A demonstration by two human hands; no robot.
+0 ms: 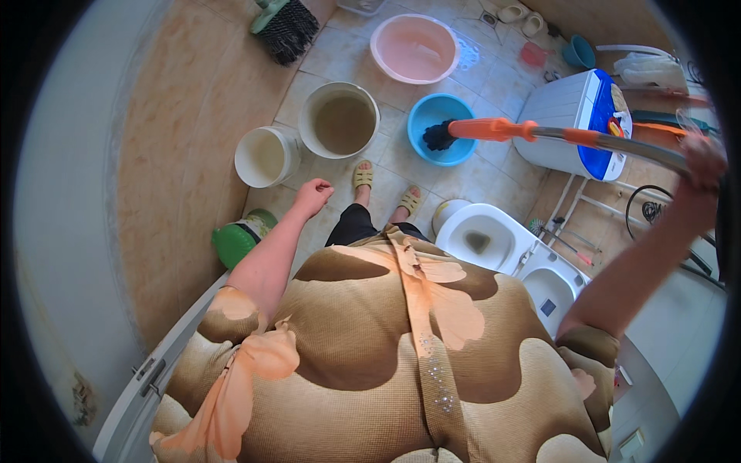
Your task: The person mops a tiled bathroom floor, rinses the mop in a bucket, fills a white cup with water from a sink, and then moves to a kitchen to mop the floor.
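Note:
My right hand (705,159), raised at the right edge, is closed around the metal handle of a mop (492,128) with an orange plastic socket. The dark mop head (439,135) rests inside a blue plastic basin (443,156) on the tiled floor. My left hand (314,198) hangs with its fingers loosely curled and nothing seen in it, near two white buckets. The larger bucket (370,95) holds murky brown liquid, the smaller bucket (292,165) cloudy pale liquid. Beyond them stands a pink basin (379,58) of water.
An open white toilet (503,254) stands to the right, with a toilet brush (558,240) behind it. A white and blue washing machine (556,124) is by the right wall. A green-lidded bin (234,243) is at left, a broom (286,35) at the upper left wall.

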